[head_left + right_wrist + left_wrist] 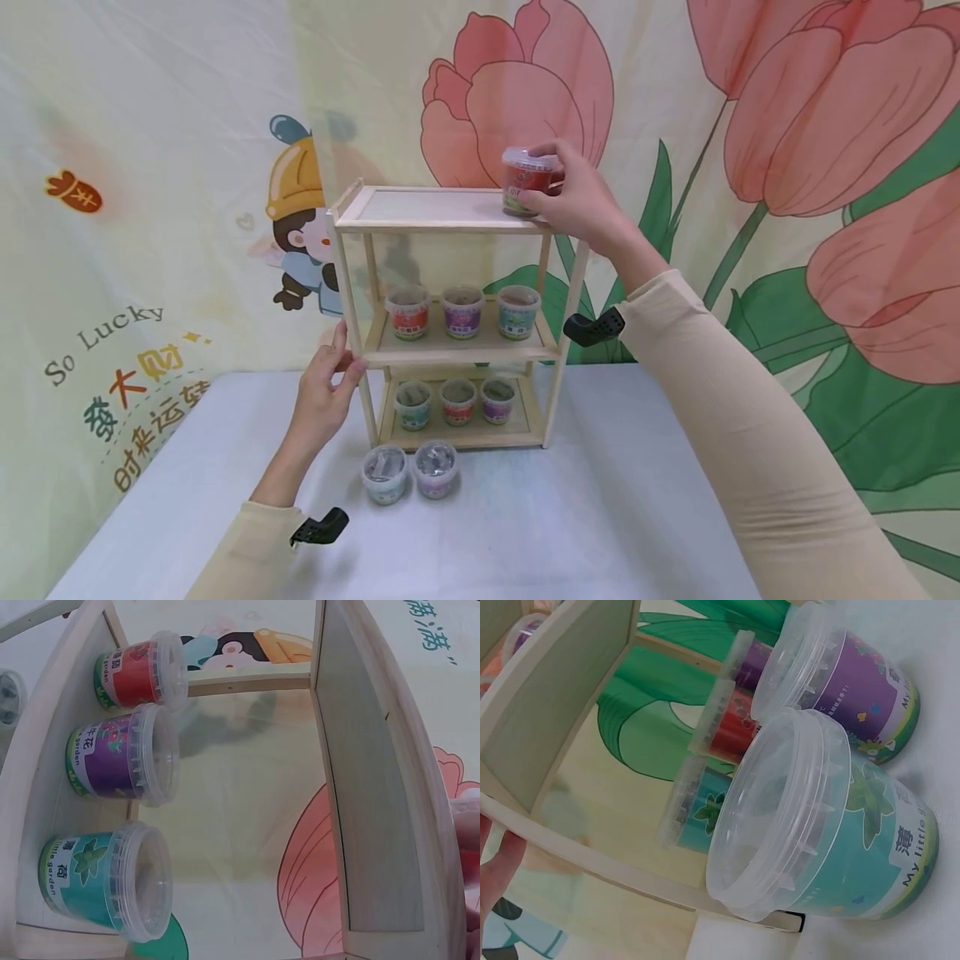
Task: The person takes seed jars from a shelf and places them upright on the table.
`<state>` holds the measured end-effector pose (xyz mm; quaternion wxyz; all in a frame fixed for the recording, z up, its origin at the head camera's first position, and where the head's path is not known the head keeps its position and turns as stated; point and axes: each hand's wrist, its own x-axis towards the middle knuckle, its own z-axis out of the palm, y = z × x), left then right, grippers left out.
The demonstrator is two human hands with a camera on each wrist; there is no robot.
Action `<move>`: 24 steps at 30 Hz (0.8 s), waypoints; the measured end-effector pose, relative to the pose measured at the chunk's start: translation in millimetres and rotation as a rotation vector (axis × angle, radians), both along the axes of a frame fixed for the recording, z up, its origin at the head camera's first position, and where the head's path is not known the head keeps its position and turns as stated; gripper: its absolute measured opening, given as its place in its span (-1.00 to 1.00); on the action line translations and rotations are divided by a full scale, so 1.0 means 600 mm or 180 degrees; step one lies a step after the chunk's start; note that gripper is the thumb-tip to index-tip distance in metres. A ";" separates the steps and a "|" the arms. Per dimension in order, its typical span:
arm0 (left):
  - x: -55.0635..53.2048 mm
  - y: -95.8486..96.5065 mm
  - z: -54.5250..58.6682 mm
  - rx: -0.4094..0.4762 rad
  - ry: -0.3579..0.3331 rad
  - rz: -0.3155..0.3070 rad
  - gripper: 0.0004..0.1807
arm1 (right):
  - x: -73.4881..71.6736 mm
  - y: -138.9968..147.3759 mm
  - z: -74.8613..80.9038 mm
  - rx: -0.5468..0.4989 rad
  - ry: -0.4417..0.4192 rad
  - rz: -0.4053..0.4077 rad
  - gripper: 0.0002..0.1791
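At the right end of the top shelf, my right hand [573, 196] grips a red-labelled plastic cup with a clear lid [522, 185]. Its base is at shelf level; whether it touches the board I cannot tell. My left hand [324, 387] holds the left front post of the wooden rack [442, 357], thumb and fingers against the wood near the middle shelf. In the left wrist view only some fingertips [502, 862] show at the edge. On the middle shelf stand a red cup [409, 315], a purple cup [462, 315] and a teal cup [517, 315].
The bottom shelf bears a teal cup [413, 407], a red cup [458, 403] and a purple cup [498, 402]. On the white table [570, 533], before the rack's left front, stand another teal cup [385, 477] and purple cup [436, 472]. A printed cloth [675, 100] hangs behind.
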<state>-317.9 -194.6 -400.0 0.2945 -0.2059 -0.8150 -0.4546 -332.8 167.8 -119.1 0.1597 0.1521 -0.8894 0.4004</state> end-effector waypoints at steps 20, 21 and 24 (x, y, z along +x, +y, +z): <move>-0.002 -0.001 -0.001 0.0022 0.0025 0.0005 -0.13 | 0.076 0.008 -0.003 -0.0083 0.0389 0.0455 -0.33; -0.002 0.000 -0.001 0.0018 0.0034 0.0006 -0.13 | 0.081 0.010 -0.008 -0.0055 0.0461 0.0494 -0.34; -0.003 0.001 -0.001 0.0024 0.0038 0.0008 -0.13 | 0.091 0.014 -0.025 -0.0039 0.0615 0.0615 -0.37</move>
